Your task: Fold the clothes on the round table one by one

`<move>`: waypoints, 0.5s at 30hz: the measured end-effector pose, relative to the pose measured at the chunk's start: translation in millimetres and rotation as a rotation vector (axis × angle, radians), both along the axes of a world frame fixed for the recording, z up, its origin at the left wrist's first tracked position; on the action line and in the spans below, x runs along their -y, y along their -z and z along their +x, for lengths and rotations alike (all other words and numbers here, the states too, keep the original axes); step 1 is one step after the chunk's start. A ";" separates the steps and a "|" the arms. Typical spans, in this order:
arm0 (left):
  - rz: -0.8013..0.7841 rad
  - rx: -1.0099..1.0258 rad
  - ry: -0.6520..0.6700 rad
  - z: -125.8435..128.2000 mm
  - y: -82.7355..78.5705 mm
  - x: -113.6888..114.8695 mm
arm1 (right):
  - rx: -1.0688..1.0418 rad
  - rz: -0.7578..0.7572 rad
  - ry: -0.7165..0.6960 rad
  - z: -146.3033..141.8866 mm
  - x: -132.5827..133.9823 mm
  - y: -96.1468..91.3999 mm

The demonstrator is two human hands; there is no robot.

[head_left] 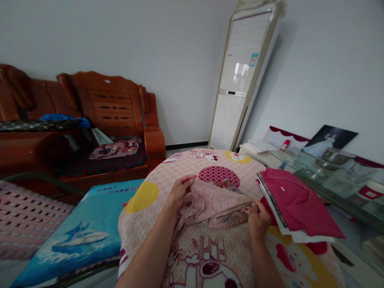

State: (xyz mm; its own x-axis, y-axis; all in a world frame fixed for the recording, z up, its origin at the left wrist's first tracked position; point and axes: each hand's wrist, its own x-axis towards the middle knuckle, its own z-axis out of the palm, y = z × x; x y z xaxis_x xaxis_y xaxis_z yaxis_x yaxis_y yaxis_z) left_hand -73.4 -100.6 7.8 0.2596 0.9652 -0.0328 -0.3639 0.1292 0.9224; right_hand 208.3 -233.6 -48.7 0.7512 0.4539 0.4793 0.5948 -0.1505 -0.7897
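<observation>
A pale pink garment (210,202) with a patterned patch is stretched between my two hands, just over a round table covered with a printed cloth (180,168). My left hand (181,192) pinches its upper left edge, and loose fabric hangs below the fingers. At the other end, my right hand (257,216) grips the right edge near the patterned part. Right of that hand lies a stack of folded clothes (300,202) with a deep pink one on top. Which part of the garment each hand holds is not clear.
A blue cushion (90,224) and a pink woven chair back (27,220) stand left of the table. Behind is a wooden sofa (114,108) with clothes on it. A tall air conditioner (234,80) fills the corner. At right, a glass shelf (324,184) holds bowls and a photo.
</observation>
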 end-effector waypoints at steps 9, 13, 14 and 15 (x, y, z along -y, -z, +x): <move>-0.012 0.148 -0.157 2.5 7.1 -9.8 | 0.429 0.191 -0.244 -32.2 1.7 -20.3; 0.018 0.013 -0.201 2.6 18.8 -15.6 | 0.530 -0.043 -0.556 -65.6 6.6 -28.8; 0.025 -0.031 -0.211 2.5 22.3 -17.6 | 0.563 -0.150 -0.625 -72.3 7.7 -29.0; 0.041 -0.077 -0.222 2.6 25.9 -19.6 | 0.601 -0.243 -0.673 -77.5 8.5 -28.6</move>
State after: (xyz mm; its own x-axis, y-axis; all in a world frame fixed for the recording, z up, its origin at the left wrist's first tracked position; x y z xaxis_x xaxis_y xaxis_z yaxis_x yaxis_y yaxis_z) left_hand -70.8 -81.0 -18.0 0.0387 0.9992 -0.0036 -0.3072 0.0153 0.9515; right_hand 130.8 -242.1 -20.1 -0.0491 0.8423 0.5368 0.9154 0.2530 -0.3132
